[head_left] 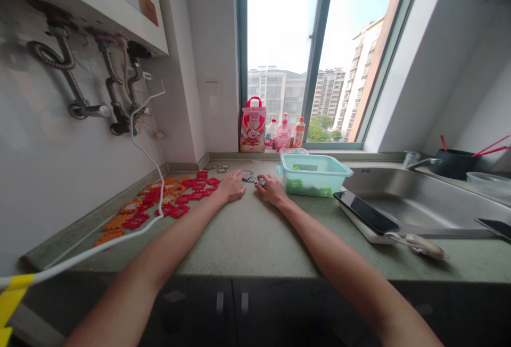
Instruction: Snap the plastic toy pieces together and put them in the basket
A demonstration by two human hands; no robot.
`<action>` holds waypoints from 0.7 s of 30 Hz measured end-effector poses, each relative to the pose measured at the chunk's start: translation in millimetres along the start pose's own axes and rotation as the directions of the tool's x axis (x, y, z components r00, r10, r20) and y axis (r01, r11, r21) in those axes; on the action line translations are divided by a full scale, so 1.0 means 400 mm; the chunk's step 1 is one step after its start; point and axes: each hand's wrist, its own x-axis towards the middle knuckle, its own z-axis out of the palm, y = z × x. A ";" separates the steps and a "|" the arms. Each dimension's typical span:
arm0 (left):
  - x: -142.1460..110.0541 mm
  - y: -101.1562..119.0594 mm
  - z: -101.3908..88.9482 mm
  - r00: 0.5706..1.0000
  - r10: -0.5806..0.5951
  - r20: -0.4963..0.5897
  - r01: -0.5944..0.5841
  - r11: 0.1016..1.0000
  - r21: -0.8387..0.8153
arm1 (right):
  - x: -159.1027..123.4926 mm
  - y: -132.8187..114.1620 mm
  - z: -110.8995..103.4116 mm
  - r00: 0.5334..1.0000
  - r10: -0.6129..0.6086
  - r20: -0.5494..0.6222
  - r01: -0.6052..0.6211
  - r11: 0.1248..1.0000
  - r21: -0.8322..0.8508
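My left hand [232, 186] lies low on the counter, fingers stretched forward, next to a grey toothed puzzle piece [249, 175]; nothing shows in its grip. Fingers of my right hand [272, 190] are curled on a black-and-white toothed puzzle piece [261, 182], partly covered by them. Left of my left hand spread many flat red puzzle pieces [197, 195] and orange puzzle pieces [115, 223], some with printed centres. A few grey puzzle pieces [221, 168] lie farther back, near the wall.
A turquoise plastic box [319, 168] with green pieces inside stands right of my right hand. Beyond it are a phone [365, 209] and a steel sink [419, 198]. A white cable [139, 230] crosses the left side. Bottles [283, 134] and a red bag [253, 130] line the windowsill.
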 end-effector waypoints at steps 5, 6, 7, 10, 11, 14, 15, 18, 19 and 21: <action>0.089 0.002 0.037 0.989 0.043 0.140 -0.039 0.999 -0.033 | 0.003 0.011 0.016 0.993 0.055 0.102 -0.048 0.997 -0.066; 0.089 0.001 0.039 0.987 0.055 0.154 -0.050 0.998 -0.037 | 0.003 0.011 0.011 0.993 0.049 0.103 -0.043 0.997 -0.064; 0.085 0.001 0.039 0.985 0.064 0.160 -0.058 0.998 -0.039 | 0.002 0.011 0.004 0.994 0.042 0.106 -0.036 0.997 -0.061; 0.051 -0.004 0.033 0.981 0.099 0.168 -0.093 0.995 -0.047 | -0.003 0.009 -0.019 0.993 0.017 0.118 -0.011 0.999 -0.051; 0.035 -0.007 0.030 0.979 0.121 0.163 -0.112 0.992 -0.063 | -0.006 0.007 -0.025 0.992 0.009 0.125 -0.003 0.999 -0.047; -0.018 -0.018 0.012 0.971 0.201 0.131 -0.182 0.972 -0.146 | -0.017 -0.008 -0.041 0.988 -0.053 0.147 0.058 0.998 -0.029; -0.036 -0.021 0.004 0.968 0.220 0.122 -0.198 0.965 -0.173 | -0.020 -0.016 -0.045 0.985 -0.093 0.146 0.097 0.995 -0.017; -0.094 -0.028 -0.023 0.963 0.241 0.117 -0.212 0.953 -0.217 | -0.023 -0.043 -0.061 0.960 -0.264 0.091 0.262 0.964 0.037; -0.113 -0.028 -0.032 0.964 0.241 0.113 -0.211 0.950 -0.228 | -0.021 -0.050 -0.071 0.947 -0.316 0.058 0.314 0.948 0.048; -0.147 -0.025 -0.048 0.965 0.240 0.105 -0.208 0.946 -0.249 | -0.013 -0.054 -0.100 0.926 -0.375 -0.033 0.376 0.926 0.024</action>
